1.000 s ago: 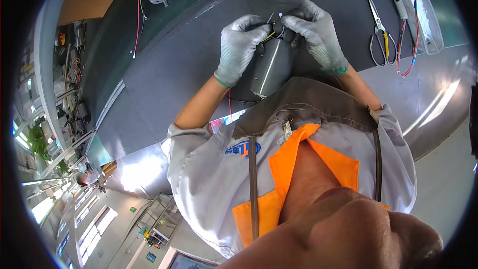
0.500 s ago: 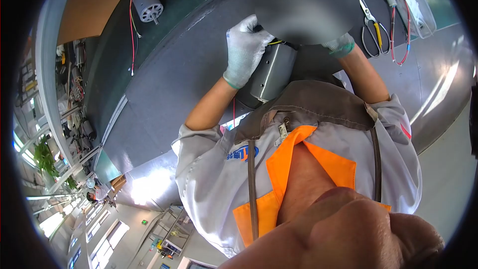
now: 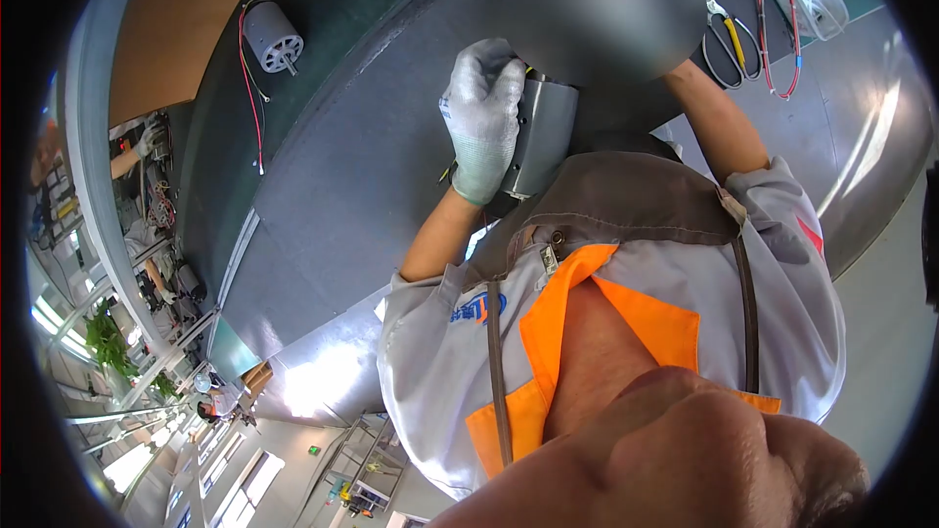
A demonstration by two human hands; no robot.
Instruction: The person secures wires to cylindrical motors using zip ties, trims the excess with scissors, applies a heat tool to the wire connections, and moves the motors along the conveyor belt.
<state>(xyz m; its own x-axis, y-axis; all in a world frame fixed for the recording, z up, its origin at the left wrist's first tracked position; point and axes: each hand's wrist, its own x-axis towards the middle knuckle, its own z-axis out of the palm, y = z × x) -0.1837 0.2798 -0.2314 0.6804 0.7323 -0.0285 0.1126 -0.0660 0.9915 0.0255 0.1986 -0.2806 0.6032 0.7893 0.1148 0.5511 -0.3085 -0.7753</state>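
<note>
A grey cylindrical motor (image 3: 548, 132) lies tilted in front of my apron, at the table's near side. Against its left side is my left hand (image 3: 479, 122) in a white glove. The thumb and fingers are pressed together near the motor's far end, beside a small bit of yellow wire (image 3: 529, 70); what exactly they pinch is hidden. A blurred round grey patch (image 3: 606, 20) covers the area between the hands. My right forearm (image 3: 719, 117) reaches up under this patch, so the right hand and its fingers are hidden.
Another motor (image 3: 273, 36) with red wires lies at the far left of the dark table (image 3: 333, 196). On the right are scissors (image 3: 725, 34), a cable (image 3: 761, 29) and a clear plastic tray (image 3: 817, 0). Beyond the left frame, another person's hand (image 3: 149, 137) shows.
My left hand has turned more upright, its fingers curled closer. The right hand, partly visible before, has slid behind the blurred patch. The whole view has shifted slightly.
</note>
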